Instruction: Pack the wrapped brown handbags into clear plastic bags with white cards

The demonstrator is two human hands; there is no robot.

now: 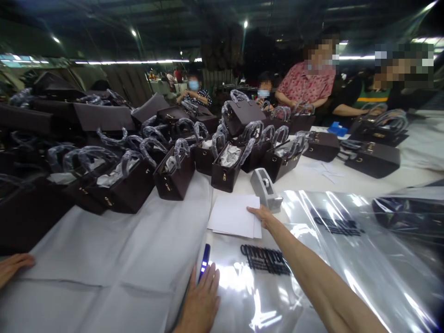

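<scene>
My left hand (202, 298) lies flat with its fingers stretched out on a clear plastic sheet (243, 300). Just past its fingertips is a slim dark blue object (205, 259) with light marks, its kind unclear. Farther forward, my right hand (262, 216) grips the right edge of a small stack of white paper sheets (234, 212), thumb on top. Its other fingers are mostly hidden. A grey tape dispenser (266, 189) stands just behind the sheets. Black lettering (265, 259) shows on the plastic between my arms.
Dark brown handbags (175, 173) with wrapped handles crowd the table's left and back. White sheeting (138, 259) covers the left side, where another person's hand (17, 267) rests. Co-workers stand opposite among bags. A blue object (337, 129) and paper slips (326, 171) lie at back right.
</scene>
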